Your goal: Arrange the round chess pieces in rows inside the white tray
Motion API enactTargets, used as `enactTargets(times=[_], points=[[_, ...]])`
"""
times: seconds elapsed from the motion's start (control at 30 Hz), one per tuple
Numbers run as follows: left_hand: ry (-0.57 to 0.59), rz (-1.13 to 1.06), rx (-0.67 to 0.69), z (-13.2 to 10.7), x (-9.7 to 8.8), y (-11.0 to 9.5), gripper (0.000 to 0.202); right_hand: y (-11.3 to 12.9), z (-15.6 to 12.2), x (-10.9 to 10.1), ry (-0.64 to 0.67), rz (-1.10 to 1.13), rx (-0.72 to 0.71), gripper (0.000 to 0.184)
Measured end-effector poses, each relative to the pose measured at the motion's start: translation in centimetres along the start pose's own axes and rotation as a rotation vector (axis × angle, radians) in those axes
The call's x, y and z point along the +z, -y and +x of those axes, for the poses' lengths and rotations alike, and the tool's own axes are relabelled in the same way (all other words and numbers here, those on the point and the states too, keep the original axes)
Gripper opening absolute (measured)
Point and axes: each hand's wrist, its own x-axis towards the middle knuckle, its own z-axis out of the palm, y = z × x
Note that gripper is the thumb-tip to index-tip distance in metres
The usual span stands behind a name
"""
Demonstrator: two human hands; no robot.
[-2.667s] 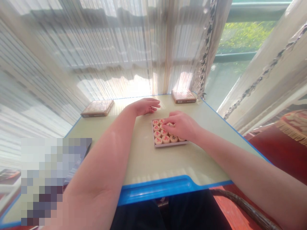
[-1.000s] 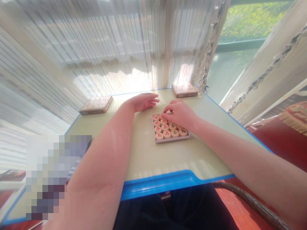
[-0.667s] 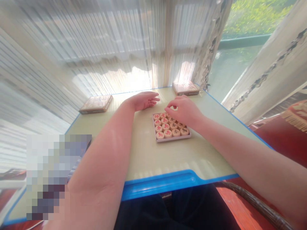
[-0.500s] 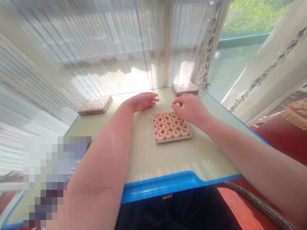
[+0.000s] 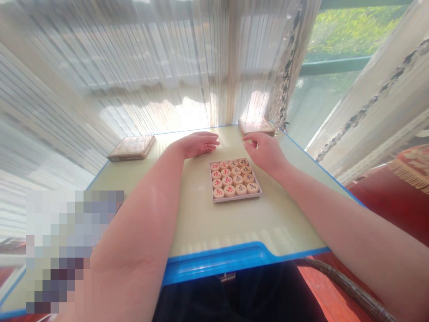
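Note:
A shallow pale tray point(image 5: 237, 198) lies on the table in front of me. It holds round wooden Chinese chess pieces point(image 5: 238, 180) in rows, red characters on the left and black on the right. My left hand point(image 5: 199, 144) rests beyond the tray's far left corner, open, its fingers loosely stretched to the right and nothing in them. Past the far right corner hovers my right hand point(image 5: 264, 150), its fingers loosely bent with thumb and forefinger slightly apart. No piece shows in it. Neither hand touches the tray.
The pale tabletop point(image 5: 201, 219) has a blue rim. One flat box point(image 5: 132, 147) lies at the back left, another flat box point(image 5: 256, 126) at the back right, behind my right hand. Striped curtains point(image 5: 150, 67) hang behind the table. A dark curved chair arm point(image 5: 342, 279) is at lower right.
My right hand has shifted a little away from the tray's far right corner, so the black piece there now shows fully. My left hand is nearly unmoved. The view has shifted slightly.

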Motion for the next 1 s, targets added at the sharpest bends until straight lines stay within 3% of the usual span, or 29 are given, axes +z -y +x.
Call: enactTargets(times=[0.27, 0.6, 0.93, 1.0], points=[[-0.052, 0.052, -0.016, -0.3, 0.5, -0.1, 0.031, -2.1, 0.5, 0.9, 0.121, 0.111, 0.131, 0.030], [-0.169, 0.067, -0.005, 0.5, 0.6, 0.5, 0.031, -1.8, 0.6, 1.2, 0.189, 0.099, 0.109, 0.032], [-0.211, 0.076, 0.024, 0.9, 0.3, 0.9, 0.026, -2.1, 0.8, 1.6, 0.197, 0.066, 0.123, 0.033], [-0.274, 0.018, 0.063, 1.2, 0.1, 1.2, 0.023, -2.1, 0.9, 1.7, 0.197, 0.075, 0.115, 0.033]])
